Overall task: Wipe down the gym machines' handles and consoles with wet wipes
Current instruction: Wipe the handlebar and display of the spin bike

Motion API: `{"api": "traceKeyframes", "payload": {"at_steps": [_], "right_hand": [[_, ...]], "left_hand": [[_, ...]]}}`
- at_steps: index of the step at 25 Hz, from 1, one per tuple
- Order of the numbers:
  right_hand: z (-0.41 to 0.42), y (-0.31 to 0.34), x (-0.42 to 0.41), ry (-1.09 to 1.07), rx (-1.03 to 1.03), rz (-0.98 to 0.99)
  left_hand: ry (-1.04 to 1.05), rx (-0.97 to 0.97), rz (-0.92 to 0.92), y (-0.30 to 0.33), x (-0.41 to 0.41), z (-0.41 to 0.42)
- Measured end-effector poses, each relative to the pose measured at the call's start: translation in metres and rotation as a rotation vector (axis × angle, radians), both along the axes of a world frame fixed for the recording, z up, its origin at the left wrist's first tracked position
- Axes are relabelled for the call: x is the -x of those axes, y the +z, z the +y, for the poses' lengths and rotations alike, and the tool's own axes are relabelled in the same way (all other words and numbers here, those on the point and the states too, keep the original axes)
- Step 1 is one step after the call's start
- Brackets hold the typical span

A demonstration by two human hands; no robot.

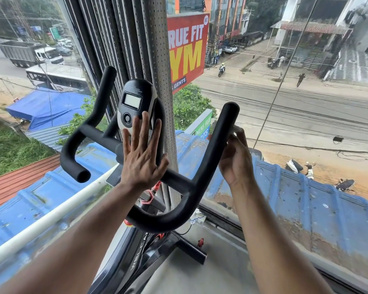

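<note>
Head view: right hand (235, 158) pinches crumpled white wet wipe (238, 130) against black foam handlebar's (216, 153) right upright, flat-fingered left hand (141, 158) bracing grey oval console (134, 107); next, probably stroke toward tip.

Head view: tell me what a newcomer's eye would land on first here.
The black handlebar of an exercise bike fills the centre, with its small console rising in the middle. The left hand lies flat with straight fingers against the console's lower part, while the right hand holds a pale wipe against the right upright grip. Behind the glass, a red gym sign hangs above the street.
</note>
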State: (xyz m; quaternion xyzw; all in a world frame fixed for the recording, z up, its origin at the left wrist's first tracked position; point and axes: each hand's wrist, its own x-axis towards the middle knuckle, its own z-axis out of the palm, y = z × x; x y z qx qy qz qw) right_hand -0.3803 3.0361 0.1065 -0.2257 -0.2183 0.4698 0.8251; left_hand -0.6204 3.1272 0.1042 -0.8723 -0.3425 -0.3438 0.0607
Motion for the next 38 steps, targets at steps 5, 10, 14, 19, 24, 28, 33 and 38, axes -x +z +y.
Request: {"api": "traceKeyframes", "payload": {"at_steps": [5,10,14,19,24,28,33,38], "right_hand": [[-0.047,-0.031,0.042,0.034,0.095,0.041],[-0.077,-0.047,0.067,0.032,0.208,0.023],[-0.089,-0.075,0.092,0.178,0.155,0.228],[-0.034,-0.064,0.044,0.119,0.049,0.124],[0.024,0.014,0.004,0.079,-0.070,0.045],[0.023,0.020,0.023,0.112,-0.065,0.165],[0.005,-0.011,0.049,0.184,-0.012,0.267],[-0.021,-0.043,0.078,0.163,0.086,0.204]], "left_hand": [[0.009,0.009,0.006,0.000,0.001,0.000],[0.004,0.009,0.000,0.001,0.000,0.000],[-0.005,-0.005,-0.007,0.001,0.000,-0.001],[-0.010,-0.005,-0.013,0.000,0.000,-0.001],[-0.010,0.000,-0.012,0.000,0.001,0.001],[-0.012,-0.001,-0.011,-0.001,0.000,-0.001],[-0.004,0.004,0.006,-0.001,0.001,0.001],[-0.006,0.001,0.005,-0.001,0.001,0.000]]}}
